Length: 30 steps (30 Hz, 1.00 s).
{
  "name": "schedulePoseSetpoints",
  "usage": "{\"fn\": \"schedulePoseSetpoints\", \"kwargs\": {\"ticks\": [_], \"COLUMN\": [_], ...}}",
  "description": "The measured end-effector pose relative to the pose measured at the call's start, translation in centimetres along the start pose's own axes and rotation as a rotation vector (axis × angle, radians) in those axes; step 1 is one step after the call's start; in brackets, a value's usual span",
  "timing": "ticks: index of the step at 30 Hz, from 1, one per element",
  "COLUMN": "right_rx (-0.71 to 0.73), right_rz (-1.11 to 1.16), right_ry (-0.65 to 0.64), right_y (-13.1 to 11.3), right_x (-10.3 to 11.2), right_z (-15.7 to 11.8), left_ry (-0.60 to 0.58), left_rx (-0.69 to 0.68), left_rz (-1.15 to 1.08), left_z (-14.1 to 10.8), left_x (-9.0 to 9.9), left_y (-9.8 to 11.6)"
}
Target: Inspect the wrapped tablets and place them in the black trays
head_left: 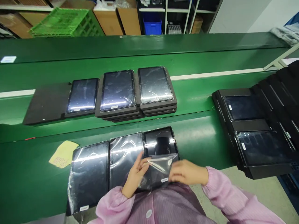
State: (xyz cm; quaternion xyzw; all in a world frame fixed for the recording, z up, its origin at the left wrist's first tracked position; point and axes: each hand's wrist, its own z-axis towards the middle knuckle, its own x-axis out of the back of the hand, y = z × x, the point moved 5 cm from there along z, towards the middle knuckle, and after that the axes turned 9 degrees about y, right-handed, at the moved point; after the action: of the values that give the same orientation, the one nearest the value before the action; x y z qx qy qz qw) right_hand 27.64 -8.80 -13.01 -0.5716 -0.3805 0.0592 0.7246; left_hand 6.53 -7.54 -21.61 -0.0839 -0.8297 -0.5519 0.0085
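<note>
Three dark screen panels lie in a row along the bench's near edge. Over the lower part of the rightmost panel [160,141], a clear plastic film [161,165] is lifted and wrinkled, its shine hiding some of the glass. My left hand [137,172] pinches the film's left corner, index finger raised. At the film's right side, my right hand [185,172] has its fingers closed on the edge, slightly blurred. Film also covers the middle panel [126,158] and the left panel [91,174], which has crinkled plastic down its left side.
Beyond the row, more panels [118,90] rest on stacked black foam trays [160,109]. A yellow note [63,154] lies at left. Black trays with panels [261,147] lean in a stack at right. Behind the green bench [198,133] stand a green crate [63,23] and a blue bin [152,26].
</note>
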Motion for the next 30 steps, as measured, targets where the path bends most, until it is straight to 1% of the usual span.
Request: {"fn": "schedulePoseSetpoints", "kwargs": {"ticks": [1,2,3,4,6,7,8,9,10,11,13,15,16,18,19,20,21,23,25,27,30], "right_rx": [-0.004,-0.020,-0.044,-0.071,-0.096,-0.071,-0.027,0.028,0.080,0.126,0.185,0.224,0.243,0.254,0.236,0.181,0.095,-0.132,-0.301,-0.396,-0.524], "right_rz": [0.137,0.233,0.260,0.203,-0.094,-0.264,-0.402,-0.493,-0.543,-0.575,-0.640,-0.717,-0.749,-0.757,-0.712,-0.621,-0.501,-0.247,-0.125,-0.067,0.069], "right_ry": [-0.094,-0.122,-0.077,0.025,0.237,0.283,0.275,0.235,0.206,0.198,0.230,0.263,0.270,0.286,0.296,0.327,0.378,0.537,0.685,0.760,0.809], "right_y": [-0.8,-1.0,-0.7,0.2,2.6,3.7,4.6,5.3,5.8,6.1,6.0,5.5,5.2,4.9,4.9,5.1,5.6,7.1,8.5,9.6,11.0], "right_x": [-0.3,-0.2,0.2,0.9,2.0,2.0,1.5,0.7,-0.1,-0.8,-1.5,-1.4,-1.2,-0.5,0.0,0.7,1.5,3.3,4.9,5.8,5.9], "right_z": [-1.2,-2.1,-2.7,-3.2,-3.8,-4.1,-4.3,-4.4,-4.6,-4.7,-4.7,-4.1,-3.6,-2.0,-0.9,0.4,1.7,4.0,5.7,6.5,5.8], "left_ry": [-0.066,-0.126,-0.165,-0.173,-0.099,-0.036,0.026,0.073,0.098,0.097,0.052,-0.004,-0.030,-0.081,-0.100,-0.116,-0.126,-0.141,-0.146,-0.149,-0.180], "left_rx": [-0.004,-0.001,0.013,0.033,0.085,0.101,0.101,0.081,0.041,-0.022,-0.211,-0.412,-0.491,-0.574,-0.587,-0.591,-0.588,-0.578,-0.567,-0.558,-0.565], "left_rz": [0.041,0.071,0.072,0.039,-0.077,-0.129,-0.153,-0.142,-0.088,0.010,0.301,0.605,0.724,0.866,0.899,0.915,0.920,0.928,0.932,0.932,0.934], "left_z": [-0.1,-0.2,-0.4,-0.5,-0.5,-0.3,-0.1,0.3,0.8,1.3,2.6,3.7,4.2,4.8,5.0,5.2,5.3,5.4,5.7,6.2,6.1], "left_x": [0.1,0.3,0.6,0.9,1.5,1.7,1.7,1.7,1.4,1.1,0.2,-0.4,-0.5,-0.3,-0.1,0.1,0.3,0.7,0.9,1.0,0.8], "left_y": [0.1,0.2,0.2,0.2,0.0,-0.1,-0.1,0.0,0.3,0.6,1.5,2.2,2.5,2.6,2.7,2.7,2.8,3.0,3.1,3.1,3.1]}}
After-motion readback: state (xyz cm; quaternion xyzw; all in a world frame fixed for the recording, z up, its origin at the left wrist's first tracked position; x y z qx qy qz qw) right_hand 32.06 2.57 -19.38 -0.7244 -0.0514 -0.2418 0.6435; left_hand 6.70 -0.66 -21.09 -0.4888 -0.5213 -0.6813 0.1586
